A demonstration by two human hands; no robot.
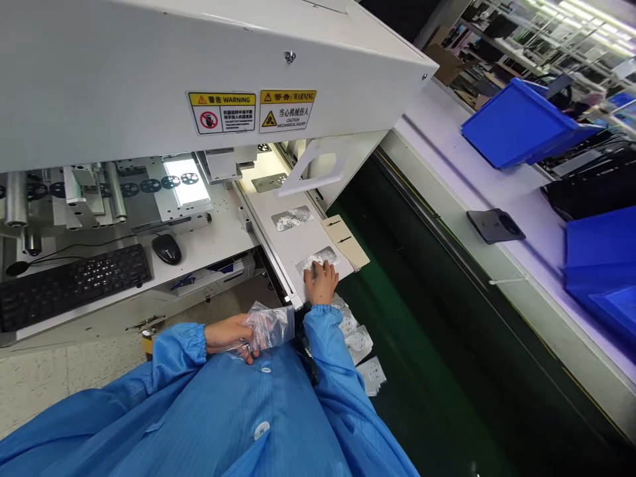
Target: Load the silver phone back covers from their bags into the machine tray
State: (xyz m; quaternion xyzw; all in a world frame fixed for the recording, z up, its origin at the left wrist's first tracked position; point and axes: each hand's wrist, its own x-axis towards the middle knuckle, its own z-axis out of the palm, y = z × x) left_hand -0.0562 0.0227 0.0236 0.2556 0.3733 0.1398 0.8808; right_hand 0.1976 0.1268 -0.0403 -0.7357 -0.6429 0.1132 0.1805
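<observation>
My left hand (231, 333) is closed around a crumpled clear plastic bag (275, 324) in front of my blue coat. With bent, spread fingers, my right hand (321, 285) rests its fingertips on the lower edge of a silver patterned plate (325, 255). That plate lies at the near end of a white conveyor strip (291, 248). Farther up the same strip are a second silver plate (292, 218) and a third plate (268, 183) near the machine opening. Part of the near plate is hidden by my fingers.
A white machine (149, 66) with warning labels overhangs the strip. A keyboard (74, 281) and a mouse (167, 248) lie on its ledge. Several pale plates (358, 343) hang below my right sleeve. Across a dark green belt (397, 298), a bench holds a blue bin (517, 122) and a phone (495, 226).
</observation>
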